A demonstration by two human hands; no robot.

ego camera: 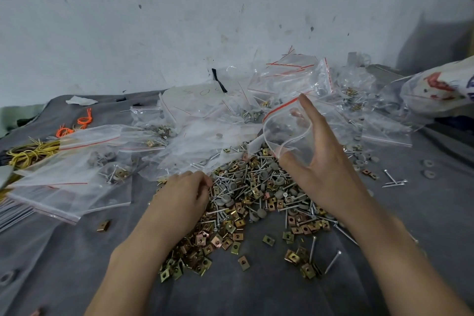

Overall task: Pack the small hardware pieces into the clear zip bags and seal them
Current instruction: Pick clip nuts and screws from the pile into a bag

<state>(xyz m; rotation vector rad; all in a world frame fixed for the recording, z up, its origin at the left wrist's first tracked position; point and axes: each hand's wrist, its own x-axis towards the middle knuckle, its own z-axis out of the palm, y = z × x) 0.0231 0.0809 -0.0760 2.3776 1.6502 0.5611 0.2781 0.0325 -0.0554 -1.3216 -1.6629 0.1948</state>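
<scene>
1. Holding a clear zip bag (288,133) up off the pile, the right hand (325,169) has its grip clamped on it: thumb under the bag's lower edge, fingers spread behind it, index finger poking up at 12 o'clock. The bag's mouth with the red strip gapes open, and some grey round bits sit inside.
2. The left hand (183,194) is down at the 9 o'clock edge of the hardware pile (256,202), fingers curled together into the pieces. Can't tell if it's actually got anything pinched.
3. The pile is a mess of brass-coloured square clips, long silver screws and grey rubber washers, spread on a grey cloth (77,259) pretty much dead centre.
4. Heaps of zip bags (74,174) lie from 9 o'clock round to 1 o'clock of the pile, some with hardware in them.
5. Yellow rubber bands (28,152) and orange ones (77,124) sit way out at 10 o'clock.
6. A few stray screws (393,179) and washers lie at 3 o'clock.
</scene>
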